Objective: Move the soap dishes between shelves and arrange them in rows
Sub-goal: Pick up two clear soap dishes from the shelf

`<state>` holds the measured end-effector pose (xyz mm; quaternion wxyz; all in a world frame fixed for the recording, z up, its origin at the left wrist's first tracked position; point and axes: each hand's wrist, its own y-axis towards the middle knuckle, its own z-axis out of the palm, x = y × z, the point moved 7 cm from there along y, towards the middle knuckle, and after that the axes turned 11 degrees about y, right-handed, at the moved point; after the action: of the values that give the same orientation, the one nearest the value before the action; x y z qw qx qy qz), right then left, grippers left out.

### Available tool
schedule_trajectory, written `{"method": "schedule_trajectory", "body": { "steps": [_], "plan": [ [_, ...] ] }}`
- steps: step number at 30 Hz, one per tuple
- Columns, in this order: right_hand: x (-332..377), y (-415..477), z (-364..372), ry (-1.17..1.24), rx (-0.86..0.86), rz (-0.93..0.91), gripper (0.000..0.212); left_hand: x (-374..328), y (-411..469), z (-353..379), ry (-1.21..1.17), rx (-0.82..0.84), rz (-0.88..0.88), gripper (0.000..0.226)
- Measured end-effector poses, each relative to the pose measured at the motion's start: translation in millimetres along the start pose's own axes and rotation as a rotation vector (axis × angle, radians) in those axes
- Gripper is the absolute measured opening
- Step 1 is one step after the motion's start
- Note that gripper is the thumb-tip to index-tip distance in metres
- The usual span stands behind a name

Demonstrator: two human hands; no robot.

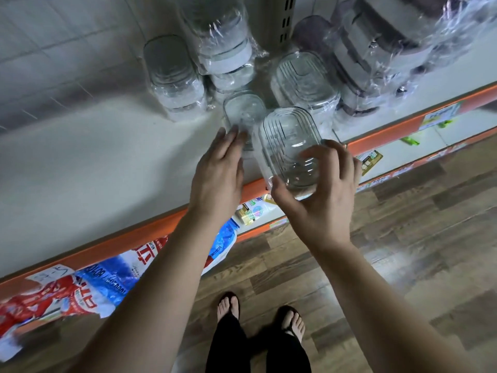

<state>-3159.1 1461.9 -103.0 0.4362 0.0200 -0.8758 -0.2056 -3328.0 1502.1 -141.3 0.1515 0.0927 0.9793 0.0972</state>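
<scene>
Held a clear soap dish [289,146] in the right hand [320,195], just right of frame centre, over the orange front lip [134,232] of the white shelf [107,162]; hooked the thumb on the near lower-left corner and curled the fingers round the right edge, so gripped it at the near end only. Pointed its long axis away from the body, toward the upper middle of the frame, far end leaning slightly left. Could not tell the far end touching the shelf from hanging just above it. Laid the left hand [217,173] flat and straight-fingered just left of that dish, fingertips touching a smaller clear dish [243,114] seated on the shelf; pinched nothing. Faced, directly beyond the held dish, a film-wrapped dish [304,82] of the same ribbed kind, long axis roughly parallel, with taller wrapped stacks [172,76] further up and left. Judged the coming move to turn on that alignment: probably a short push forward from the grip, little wrist turn needed, to seat the dish before the wrapped one and beside the smaller one. Judged the right hand the nearer and the only one loaded, the left placed to steady the neighbour. Noted bare shelf toward the left of the frame.
</scene>
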Motion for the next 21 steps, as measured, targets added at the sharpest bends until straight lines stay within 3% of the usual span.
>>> {"method": "schedule_trajectory", "body": {
  "steps": [5,13,21],
  "plan": [
    [-9,-17,-18,-0.004,-0.002,-0.016,0.049,-7,12,31,0.106,0.132,-0.024,0.052],
    [-26,-34,-27,-0.021,0.043,-0.009,0.049,10,-9,13,0.172,-0.055,-0.331,0.054],
    [-16,-32,-41,-0.011,0.097,-0.022,0.05,16,-17,-4,0.047,-0.173,-0.329,0.039]
  ]
}}
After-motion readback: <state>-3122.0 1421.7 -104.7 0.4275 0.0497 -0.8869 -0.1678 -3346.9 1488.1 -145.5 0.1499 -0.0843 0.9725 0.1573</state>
